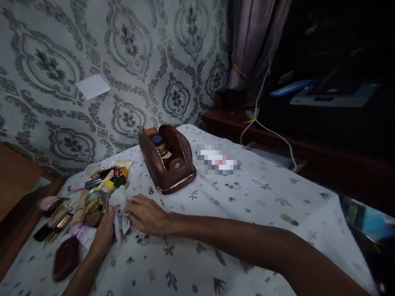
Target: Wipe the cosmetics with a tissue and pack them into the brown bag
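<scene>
Working a cloth (121, 211), perhaps wiping — left hand (104, 227) and right hand (148, 214) both grip it; next likely calls for loosening one.

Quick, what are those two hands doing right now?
Left hand: closed on the pale cloth; its fingers are mostly hidden.
Right hand: fingers curled, holding the other side of the same cloth.

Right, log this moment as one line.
left hand: at pale cloth, grip unclear | right hand: gripping same cloth | brown bag: open, jar inside | containers: beside left hand on patterned sheet
</scene>
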`<state>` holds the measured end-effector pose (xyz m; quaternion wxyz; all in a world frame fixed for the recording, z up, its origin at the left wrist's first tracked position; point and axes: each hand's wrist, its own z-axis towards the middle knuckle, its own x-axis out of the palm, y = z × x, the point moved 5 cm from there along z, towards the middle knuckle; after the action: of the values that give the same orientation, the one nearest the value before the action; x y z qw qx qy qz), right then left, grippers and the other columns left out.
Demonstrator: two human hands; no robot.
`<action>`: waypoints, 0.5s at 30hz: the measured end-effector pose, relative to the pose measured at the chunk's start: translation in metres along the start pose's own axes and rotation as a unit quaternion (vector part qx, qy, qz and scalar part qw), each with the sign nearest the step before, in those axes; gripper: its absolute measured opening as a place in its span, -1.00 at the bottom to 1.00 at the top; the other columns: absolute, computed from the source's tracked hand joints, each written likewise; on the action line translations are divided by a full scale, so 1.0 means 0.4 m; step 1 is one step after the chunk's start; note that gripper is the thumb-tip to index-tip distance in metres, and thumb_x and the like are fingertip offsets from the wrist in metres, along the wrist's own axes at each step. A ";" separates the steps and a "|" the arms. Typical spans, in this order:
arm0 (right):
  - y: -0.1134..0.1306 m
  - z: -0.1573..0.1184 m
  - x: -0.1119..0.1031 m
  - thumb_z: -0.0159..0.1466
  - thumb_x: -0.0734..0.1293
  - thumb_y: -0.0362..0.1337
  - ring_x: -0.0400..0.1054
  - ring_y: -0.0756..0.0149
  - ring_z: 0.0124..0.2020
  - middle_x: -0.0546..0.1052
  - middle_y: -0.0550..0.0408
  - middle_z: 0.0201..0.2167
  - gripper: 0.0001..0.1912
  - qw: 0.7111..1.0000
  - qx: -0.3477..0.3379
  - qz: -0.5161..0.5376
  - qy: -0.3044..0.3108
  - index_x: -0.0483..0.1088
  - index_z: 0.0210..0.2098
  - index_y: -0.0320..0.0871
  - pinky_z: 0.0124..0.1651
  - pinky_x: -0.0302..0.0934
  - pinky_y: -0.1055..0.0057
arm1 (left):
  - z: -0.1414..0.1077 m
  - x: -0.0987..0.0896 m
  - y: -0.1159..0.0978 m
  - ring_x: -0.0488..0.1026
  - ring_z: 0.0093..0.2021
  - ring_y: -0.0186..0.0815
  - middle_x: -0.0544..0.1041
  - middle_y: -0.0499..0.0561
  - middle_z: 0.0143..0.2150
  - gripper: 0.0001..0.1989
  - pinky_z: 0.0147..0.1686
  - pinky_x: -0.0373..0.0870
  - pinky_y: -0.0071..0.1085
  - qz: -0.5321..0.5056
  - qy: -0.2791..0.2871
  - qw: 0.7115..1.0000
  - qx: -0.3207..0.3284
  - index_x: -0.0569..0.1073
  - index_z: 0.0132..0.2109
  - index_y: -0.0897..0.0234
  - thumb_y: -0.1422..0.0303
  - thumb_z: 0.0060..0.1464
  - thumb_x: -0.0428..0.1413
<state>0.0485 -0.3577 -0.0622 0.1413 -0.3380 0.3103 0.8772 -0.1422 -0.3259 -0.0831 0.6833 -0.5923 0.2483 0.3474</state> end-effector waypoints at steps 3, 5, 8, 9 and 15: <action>-0.003 -0.015 0.012 0.32 0.26 -0.40 0.30 0.20 -0.03 0.45 -0.04 -0.12 -0.81 1.000 -0.008 0.009 0.002 0.37 -0.07 -0.19 0.06 0.26 0.36 | -0.006 0.013 0.008 0.46 0.12 0.08 0.60 0.27 -0.07 -0.48 0.11 0.41 -0.05 -0.010 0.003 1.000 -0.010 0.48 -0.12 0.30 -0.06 0.10 -0.04; -0.003 -0.019 0.017 0.32 0.26 -0.40 0.30 0.19 -0.02 0.45 -0.04 -0.11 -0.81 1.000 -0.009 0.006 0.006 0.38 -0.06 -0.20 0.07 0.26 0.36 | -0.013 0.021 0.014 0.51 0.05 0.03 0.61 0.23 -0.10 -0.42 0.04 0.46 -0.12 -0.032 0.001 0.999 -0.031 0.48 -0.15 0.28 -0.13 0.13 -0.12; -0.002 -0.020 0.019 0.33 0.26 -0.39 0.30 0.20 -0.04 0.45 -0.02 -0.12 -0.81 1.000 -0.007 -0.005 0.013 0.38 -0.07 -0.18 0.04 0.28 0.37 | -0.025 0.035 0.023 0.56 -0.27 -0.06 0.61 0.15 -0.33 -0.31 -0.29 0.52 -0.22 -0.065 0.018 0.995 -0.080 0.47 -0.27 0.24 -0.26 0.12 -0.23; -0.002 -0.019 0.018 0.33 0.26 -0.39 0.30 0.20 -0.04 0.45 -0.02 -0.12 -0.81 1.000 -0.008 -0.007 0.015 0.38 -0.07 -0.17 0.03 0.28 0.37 | -0.029 0.037 0.022 0.54 -0.36 -0.09 0.58 0.12 -0.40 -0.28 -0.39 0.49 -0.25 -0.071 0.023 0.993 -0.090 0.47 -0.30 0.23 -0.30 0.09 -0.23; 0.001 -0.020 0.011 0.32 0.25 -0.43 0.28 0.19 -0.04 0.44 -0.05 -0.11 -0.81 1.000 -0.011 -0.011 0.018 0.38 -0.08 -0.20 0.03 0.28 0.35 | -0.043 0.027 -0.039 0.40 -0.54 -0.20 0.46 -0.01 -0.57 -0.26 -0.58 0.34 -0.31 -0.101 0.020 0.992 -0.067 0.43 -0.36 0.22 -0.39 -0.02 -0.17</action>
<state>0.0493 -0.3629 -0.0697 0.1418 -0.3591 0.2995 0.8725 -0.1220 -0.3418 -0.0844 0.6688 -0.6655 0.1771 0.2801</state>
